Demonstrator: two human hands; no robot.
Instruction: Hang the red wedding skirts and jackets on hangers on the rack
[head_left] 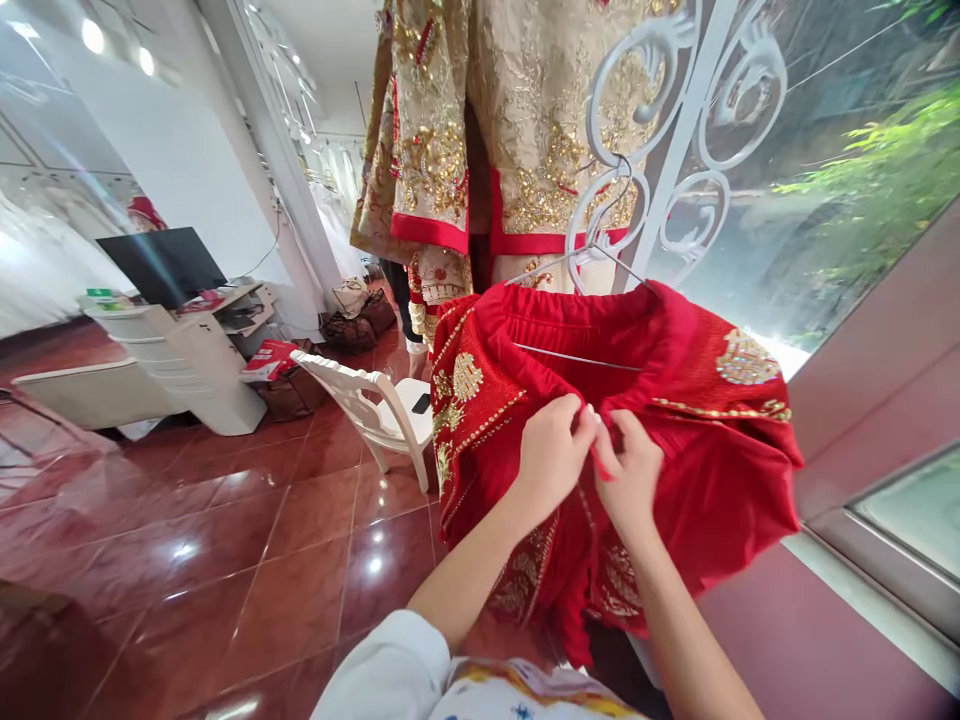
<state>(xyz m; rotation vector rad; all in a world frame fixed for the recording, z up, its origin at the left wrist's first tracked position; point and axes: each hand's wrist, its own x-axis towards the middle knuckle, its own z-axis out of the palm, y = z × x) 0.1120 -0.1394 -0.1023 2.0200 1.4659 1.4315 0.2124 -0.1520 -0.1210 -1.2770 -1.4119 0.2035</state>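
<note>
A red skirt with gold embroidery [720,480] hangs in front of me from a white hanger [577,265], its gathered waistband spread open. A thin metal bar [577,357] of the hanger crosses inside the waist. My left hand [551,455] and my right hand [626,470] nearly meet at the middle of the skirt, each pinching the red cloth between its fingers. A white sleeve [382,670] covers my left forearm near the bottom of the view.
A cream and gold embroidered garment [525,120] hangs behind the skirt, beside white metal scrollwork [675,120]. To the left stand a white plastic chair [367,410] holding a phone [421,403] and a white desk [180,350] with a monitor [161,265], on polished red tile [225,540].
</note>
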